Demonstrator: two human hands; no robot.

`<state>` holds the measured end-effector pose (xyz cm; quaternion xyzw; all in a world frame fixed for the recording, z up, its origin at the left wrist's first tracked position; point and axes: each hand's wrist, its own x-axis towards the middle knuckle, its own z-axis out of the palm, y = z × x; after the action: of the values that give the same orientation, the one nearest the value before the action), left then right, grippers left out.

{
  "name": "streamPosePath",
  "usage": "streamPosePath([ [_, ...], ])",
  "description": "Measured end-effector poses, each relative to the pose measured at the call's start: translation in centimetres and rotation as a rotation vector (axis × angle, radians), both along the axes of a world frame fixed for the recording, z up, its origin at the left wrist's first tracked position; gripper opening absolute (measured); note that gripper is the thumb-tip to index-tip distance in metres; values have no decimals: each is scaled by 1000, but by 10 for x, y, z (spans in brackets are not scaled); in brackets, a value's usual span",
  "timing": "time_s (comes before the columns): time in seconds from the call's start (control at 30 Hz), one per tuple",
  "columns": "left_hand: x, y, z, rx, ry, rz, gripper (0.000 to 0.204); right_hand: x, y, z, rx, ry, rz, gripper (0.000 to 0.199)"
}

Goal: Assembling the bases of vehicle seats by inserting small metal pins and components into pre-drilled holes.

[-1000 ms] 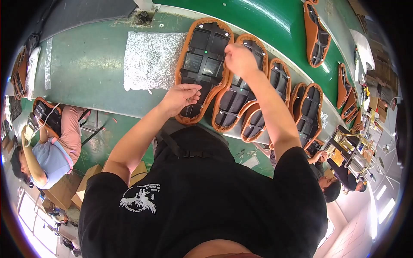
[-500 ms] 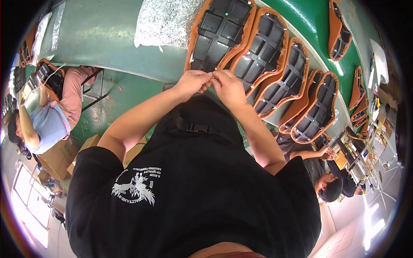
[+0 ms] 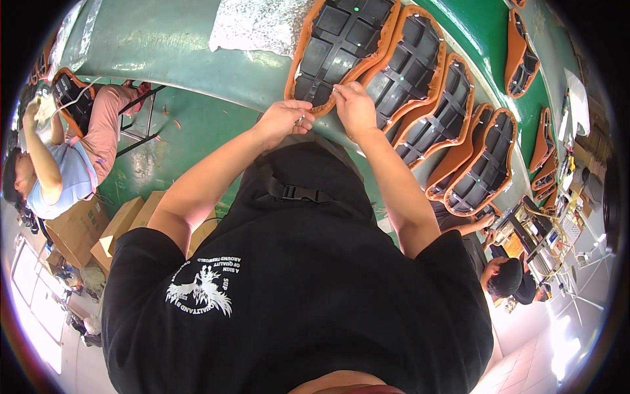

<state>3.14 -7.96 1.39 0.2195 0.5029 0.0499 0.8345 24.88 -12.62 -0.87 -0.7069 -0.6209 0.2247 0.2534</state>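
Note:
In front of me lies an upturned seat (image 3: 338, 49) with a ribbed black base and an orange-brown cover folded round its rim. Close to the seat's near end, my right hand (image 3: 356, 110) is closed in a pinch on a small whitish piece (image 3: 335, 90), too small to name. My left hand (image 3: 283, 123) is at the near left edge of the same seat, fingers curled. Something small and pale shows among those fingers, but I cannot make out what it is.
Several similar seats (image 3: 410, 62) lie in a row to the right on the green table (image 3: 157, 49). Bubble wrap (image 3: 259, 26) lies at the back. A seated co-worker (image 3: 62, 164) is at the left, near cardboard boxes (image 3: 79, 230); another person (image 3: 502, 276) is at the right.
My hands were together at the seat's near end and have come apart. The right one has moved up and right over the seat's edge, the left one slightly left.

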Motion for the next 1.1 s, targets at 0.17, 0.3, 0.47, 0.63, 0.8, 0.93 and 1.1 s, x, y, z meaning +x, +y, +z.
streamPosePath([
  [0.17, -6, 2, 3, 43, 29, 13, 24, 4, 4, 1, -40, -82, 55, 13],
  [0.3, -11, 2, 0, -3, 0, 33, 25, 2, 6, 3, -13, -85, 90, 13],
  [0.47, -16, 4, 5, -76, -86, 109, 29, -1, 14, 16, -216, -276, 215, 17],
  [0.63, -17, 9, 3, -42, -152, 67, 32, -13, 25, 30, -388, -349, 185, 18],
  [0.8, -14, 14, 9, 1, -97, 15, 27, -13, 24, 30, -404, -385, 181, 14],
  [0.93, -17, 15, 7, 10, -113, 29, 26, 3, 18, 21, -245, -251, 315, 8],
  [1.1, -18, 17, 6, -27, -144, 59, 27, 5, 17, 16, -242, -288, 330, 7],
])
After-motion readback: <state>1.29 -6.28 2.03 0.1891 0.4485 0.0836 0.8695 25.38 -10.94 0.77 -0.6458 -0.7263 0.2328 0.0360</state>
